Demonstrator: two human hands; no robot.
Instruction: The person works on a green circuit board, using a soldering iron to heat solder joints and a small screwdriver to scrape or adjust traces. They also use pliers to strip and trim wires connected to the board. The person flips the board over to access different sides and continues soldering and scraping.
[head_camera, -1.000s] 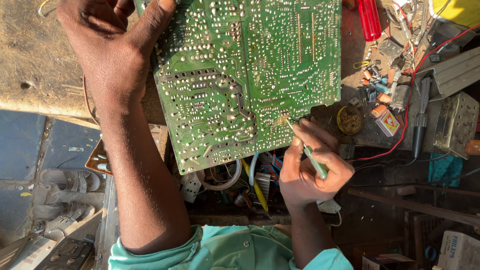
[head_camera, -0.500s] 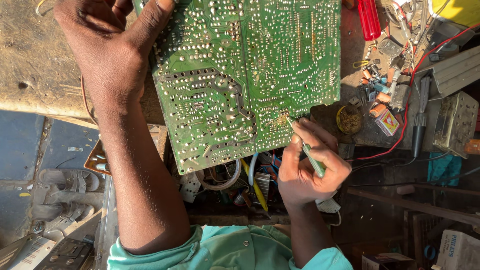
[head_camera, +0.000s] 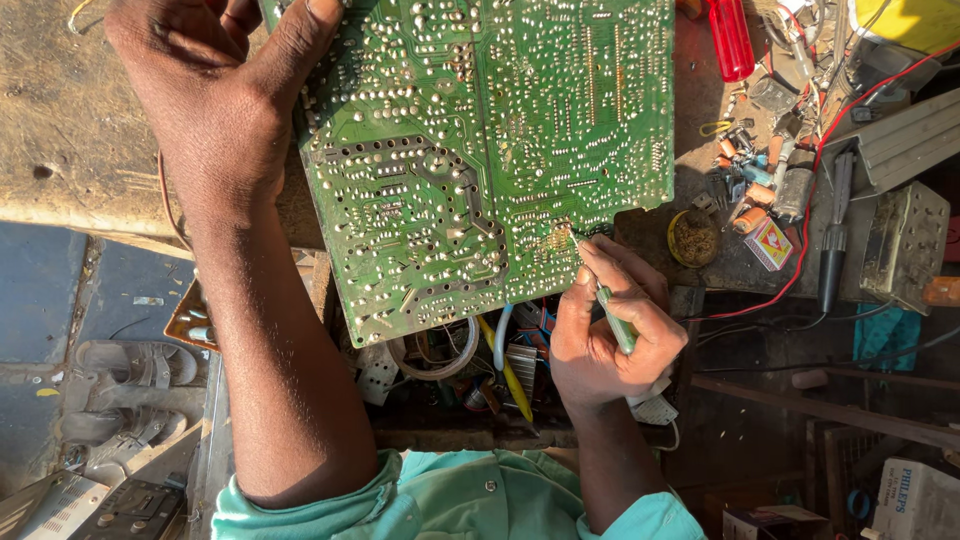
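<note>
Head view looks straight down on a large green circuit board (head_camera: 480, 150), solder side up, tilted so its long axis runs from the upper left down toward the lower middle. It lies across the edge of a worn counter (head_camera: 70, 150), with its lower corner hanging past that edge over a tangle of wires. The left hand (head_camera: 215, 95) is closed on the board's upper left corner, thumb across the top face, steadying it. The right hand (head_camera: 610, 320) sits just below the board's lower right edge and is the nearer one to the work spot; its fingers are wrapped in a pen grip around a thin green-handled tool (head_camera: 612, 318), whose tip (head_camera: 575, 240) touches the board close to that edge, pointing up and to the left. Beyond the board to the right lie a red screwdriver handle (head_camera: 730, 40), a small round tin (head_camera: 693, 237) and scattered loose components (head_camera: 760, 190).
</note>
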